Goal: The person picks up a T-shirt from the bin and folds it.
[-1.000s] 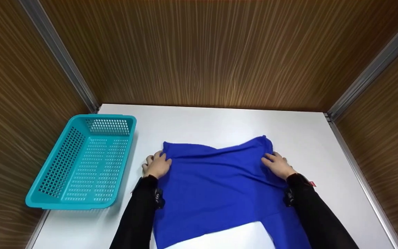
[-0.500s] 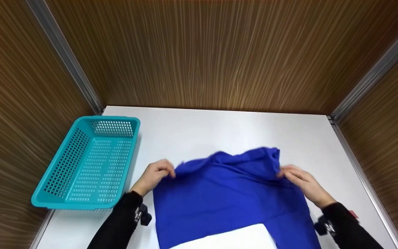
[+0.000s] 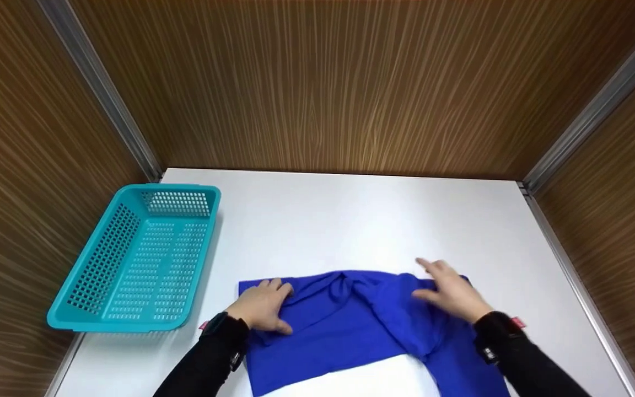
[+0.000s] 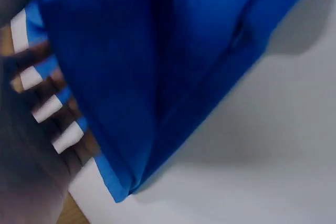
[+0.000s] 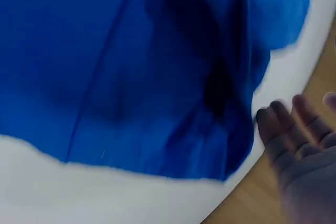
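Note:
A blue garment (image 3: 345, 331) lies on the white table, its far edge folded over toward the person and wrinkled in the middle. My left hand (image 3: 262, 305) is at the garment's left part, fingers extended and thumb apart. In the left wrist view, straight spread fingers of that hand (image 4: 31, 135) lie beside a folded corner of the blue cloth (image 4: 110, 77). My right hand (image 3: 451, 292) is over the right part, with thumb and fingers spread and holding nothing. The right wrist view has this hand (image 5: 310, 166) alongside the cloth's edge. Part of the garment runs out of the head view at the bottom.
A turquoise perforated plastic basket (image 3: 146, 264) stands on the left of the white table (image 3: 361, 220). Wood-grain panels (image 3: 317, 88) with metal corner posts rise at the back and both sides.
Both hands folded the garment's far edge toward the person and let go of it. Their fingers have gone from pinching the cloth to spread over it.

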`<state>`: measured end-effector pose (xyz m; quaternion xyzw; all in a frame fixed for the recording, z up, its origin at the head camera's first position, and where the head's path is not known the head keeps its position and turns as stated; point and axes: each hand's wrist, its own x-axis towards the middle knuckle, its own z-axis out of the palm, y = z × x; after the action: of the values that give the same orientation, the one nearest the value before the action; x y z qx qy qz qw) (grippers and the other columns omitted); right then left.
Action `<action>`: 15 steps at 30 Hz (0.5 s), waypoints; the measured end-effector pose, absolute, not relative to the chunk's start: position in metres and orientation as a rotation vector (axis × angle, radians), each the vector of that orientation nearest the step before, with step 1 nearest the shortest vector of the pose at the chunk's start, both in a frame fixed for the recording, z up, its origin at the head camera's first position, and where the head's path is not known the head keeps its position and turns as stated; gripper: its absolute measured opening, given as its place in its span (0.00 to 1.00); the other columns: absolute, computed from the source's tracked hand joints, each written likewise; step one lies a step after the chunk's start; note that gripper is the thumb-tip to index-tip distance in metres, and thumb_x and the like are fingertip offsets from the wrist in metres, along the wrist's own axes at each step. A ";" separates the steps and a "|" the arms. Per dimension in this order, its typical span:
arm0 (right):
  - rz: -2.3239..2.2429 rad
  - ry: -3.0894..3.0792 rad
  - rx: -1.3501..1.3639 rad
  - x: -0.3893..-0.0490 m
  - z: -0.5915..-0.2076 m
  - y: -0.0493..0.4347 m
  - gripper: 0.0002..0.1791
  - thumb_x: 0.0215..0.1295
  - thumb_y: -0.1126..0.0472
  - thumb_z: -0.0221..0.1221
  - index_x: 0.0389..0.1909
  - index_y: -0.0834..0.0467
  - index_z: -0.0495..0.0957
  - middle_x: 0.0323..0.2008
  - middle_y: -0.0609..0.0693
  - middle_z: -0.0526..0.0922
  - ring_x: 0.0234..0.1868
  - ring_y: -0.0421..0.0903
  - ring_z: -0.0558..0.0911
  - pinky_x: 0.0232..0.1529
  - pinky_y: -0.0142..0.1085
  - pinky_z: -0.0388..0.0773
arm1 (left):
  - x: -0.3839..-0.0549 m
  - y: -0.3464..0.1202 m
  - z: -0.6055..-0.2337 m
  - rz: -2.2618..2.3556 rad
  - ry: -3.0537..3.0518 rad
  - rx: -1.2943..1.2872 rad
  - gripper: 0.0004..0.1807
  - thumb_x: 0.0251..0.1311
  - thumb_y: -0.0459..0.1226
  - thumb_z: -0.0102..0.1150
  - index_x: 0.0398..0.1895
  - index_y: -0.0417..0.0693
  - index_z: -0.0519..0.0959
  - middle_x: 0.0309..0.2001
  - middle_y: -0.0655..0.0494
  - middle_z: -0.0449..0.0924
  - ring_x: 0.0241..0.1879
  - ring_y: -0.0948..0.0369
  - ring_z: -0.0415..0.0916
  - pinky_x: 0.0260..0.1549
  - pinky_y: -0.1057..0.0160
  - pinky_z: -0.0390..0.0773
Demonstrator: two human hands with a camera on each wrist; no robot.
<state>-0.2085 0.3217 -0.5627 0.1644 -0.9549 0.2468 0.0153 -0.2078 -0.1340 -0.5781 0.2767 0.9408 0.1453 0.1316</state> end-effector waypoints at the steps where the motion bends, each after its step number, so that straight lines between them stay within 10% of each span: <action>1: 0.698 -2.994 0.555 -0.206 -0.568 0.316 0.41 0.60 0.53 0.72 0.70 0.66 0.69 0.46 0.64 0.79 0.45 0.63 0.80 0.47 0.59 0.78 | -0.206 -0.134 -0.578 0.365 2.746 0.822 0.39 0.46 0.57 0.79 0.56 0.49 0.73 0.47 0.51 0.74 0.46 0.49 0.77 0.41 0.47 0.80; 8: 0.392 -2.701 0.627 -0.202 -0.590 0.307 0.14 0.48 0.68 0.74 0.34 0.60 0.81 0.26 0.52 0.76 0.30 0.56 0.76 0.32 0.51 0.71 | -0.195 -0.142 -0.569 0.246 2.765 0.974 0.38 0.43 0.50 0.82 0.56 0.53 0.72 0.49 0.52 0.69 0.47 0.51 0.71 0.43 0.52 0.76; 12: 0.472 -2.516 0.677 -0.204 -0.585 0.312 0.12 0.49 0.74 0.71 0.34 0.59 0.84 0.24 0.50 0.78 0.25 0.51 0.76 0.29 0.46 0.72 | -0.187 -0.149 -0.565 0.107 2.670 1.108 0.32 0.39 0.57 0.81 0.45 0.57 0.76 0.45 0.55 0.69 0.44 0.55 0.68 0.43 0.55 0.73; 15: 0.823 -2.712 0.559 -0.201 -0.573 0.315 0.08 0.60 0.70 0.67 0.40 0.59 0.84 0.18 0.49 0.80 0.16 0.45 0.77 0.20 0.39 0.74 | -0.184 -0.154 -0.565 0.033 2.681 1.181 0.16 0.47 0.44 0.77 0.35 0.55 0.78 0.38 0.57 0.73 0.37 0.56 0.73 0.37 0.56 0.78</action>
<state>-0.2012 0.3147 -0.5733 0.1919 -0.9313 0.2825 0.1263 -0.1838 -0.1545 -0.5649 0.4007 0.9100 0.0111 0.1057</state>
